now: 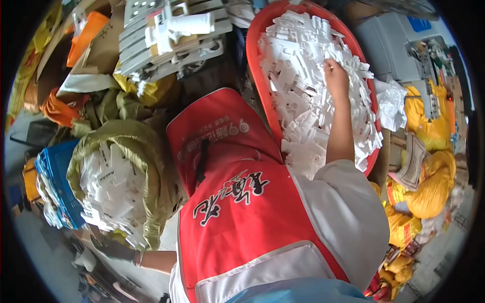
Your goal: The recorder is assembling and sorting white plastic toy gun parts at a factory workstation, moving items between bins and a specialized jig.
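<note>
My right hand (336, 76) is far out in the red tub (257, 86), fingers curled down into the heap of small white plastic parts (308, 111); whether they grip one I cannot tell. I judge it best to pinch a single piece off the top so the pile does not slide over the rim. My left hand (113, 248), dark-gloved, is low on the near left, under the yellow-green sack (146, 151) of similar white parts; its fingers look loosely bent. Left of the sack stands a blue crate (55, 166).
</note>
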Demonstrator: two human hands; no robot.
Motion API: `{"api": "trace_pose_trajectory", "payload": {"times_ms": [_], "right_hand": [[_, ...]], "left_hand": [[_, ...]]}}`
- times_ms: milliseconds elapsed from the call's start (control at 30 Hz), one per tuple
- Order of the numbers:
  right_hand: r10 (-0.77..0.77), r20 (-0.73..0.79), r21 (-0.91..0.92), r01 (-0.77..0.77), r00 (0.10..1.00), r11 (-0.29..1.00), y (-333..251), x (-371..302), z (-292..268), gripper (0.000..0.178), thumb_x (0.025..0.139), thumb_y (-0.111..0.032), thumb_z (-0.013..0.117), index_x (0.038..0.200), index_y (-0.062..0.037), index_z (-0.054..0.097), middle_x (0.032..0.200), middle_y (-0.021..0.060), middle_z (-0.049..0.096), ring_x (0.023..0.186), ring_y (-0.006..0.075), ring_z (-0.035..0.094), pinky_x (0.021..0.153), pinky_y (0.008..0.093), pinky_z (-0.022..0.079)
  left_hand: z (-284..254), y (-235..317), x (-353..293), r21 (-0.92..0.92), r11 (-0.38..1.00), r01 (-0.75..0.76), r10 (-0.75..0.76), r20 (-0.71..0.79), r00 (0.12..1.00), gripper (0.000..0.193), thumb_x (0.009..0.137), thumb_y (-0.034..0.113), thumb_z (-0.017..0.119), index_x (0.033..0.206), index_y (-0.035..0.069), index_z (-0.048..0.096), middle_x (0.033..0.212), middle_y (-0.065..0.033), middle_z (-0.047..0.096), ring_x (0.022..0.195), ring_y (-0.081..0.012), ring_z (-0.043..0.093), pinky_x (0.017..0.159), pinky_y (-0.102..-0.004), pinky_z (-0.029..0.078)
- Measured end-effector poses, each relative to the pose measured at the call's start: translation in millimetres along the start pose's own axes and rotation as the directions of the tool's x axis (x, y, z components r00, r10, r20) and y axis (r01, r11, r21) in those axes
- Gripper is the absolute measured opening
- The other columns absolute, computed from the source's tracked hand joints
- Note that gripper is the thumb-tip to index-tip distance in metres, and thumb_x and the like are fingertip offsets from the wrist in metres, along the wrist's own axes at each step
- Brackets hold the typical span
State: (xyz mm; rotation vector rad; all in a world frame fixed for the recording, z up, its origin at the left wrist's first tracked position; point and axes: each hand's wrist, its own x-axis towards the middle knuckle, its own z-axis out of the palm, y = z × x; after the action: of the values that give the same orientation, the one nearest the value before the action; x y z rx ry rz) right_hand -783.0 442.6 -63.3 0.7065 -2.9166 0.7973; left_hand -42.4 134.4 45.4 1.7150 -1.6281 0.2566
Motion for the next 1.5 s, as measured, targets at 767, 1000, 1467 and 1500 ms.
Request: {"api": "trace_pose_trajectory", "payload": {"times_ms": [767,1000,1467,1500], "right_hand": [[-0.189,0.392,-0.172,0.273,0.9,0.946,22,3,72,0.058,0.071,-0.02,0.078,0.123,-0.0098,0.056,0.132,0.0146,0.05,0.121,0.0333,0.05,0.098,0.0432,0.044],[-0.037,0.211,0.465,-0.067,0.977,0.883,12,-39,67,0.052,0.089,-0.02,0.064,0.135,-0.0021,0.046,0.115,0.0246,0.063,0.102,0.0381,0.063,0.087,0.0397,0.049],[-0.121,0.169,0.97,-0.143,0.978,0.195,-92,-38,6,0.046,0.101,-0.021,0.047,0.14,0.0034,0.04,0.141,0.0148,0.046,0.126,0.0228,0.048,0.105,0.0328,0.037],[-0.187,0.107,0.953,-0.047,0.976,0.3,-119,-28,-3,0.044,0.1,-0.017,0.048,0.139,0.003,0.041,0.139,0.0136,0.047,0.124,0.0221,0.05,0.104,0.0335,0.039]], "left_hand": [[87,247,-16,-0.493,0.772,-0.402,0.583,0.297,0.756,0.025,0.09,0.005,0.06,0.114,0.002,0.065,0.114,-0.0142,0.067,0.105,-0.0286,0.063,0.093,-0.0359,0.048],[127,327,-2,-0.76,0.586,-0.281,0.648,0.231,0.726,0.022,0.084,0.004,0.065,0.106,0.002,0.068,0.108,-0.0138,0.069,0.098,-0.0283,0.067,0.085,-0.0343,0.052],[184,417,30,-0.834,0.358,-0.419,0.878,0.149,0.454,0.037,0.079,0.012,0.073,0.113,0.005,0.063,0.113,-0.0146,0.065,0.106,-0.0315,0.062,0.091,-0.0361,0.049],[182,411,32,-0.865,0.344,-0.364,0.823,0.092,0.56,0.033,0.079,0.012,0.072,0.111,0.005,0.063,0.11,-0.0146,0.066,0.102,-0.0311,0.064,0.089,-0.0357,0.05]]}}
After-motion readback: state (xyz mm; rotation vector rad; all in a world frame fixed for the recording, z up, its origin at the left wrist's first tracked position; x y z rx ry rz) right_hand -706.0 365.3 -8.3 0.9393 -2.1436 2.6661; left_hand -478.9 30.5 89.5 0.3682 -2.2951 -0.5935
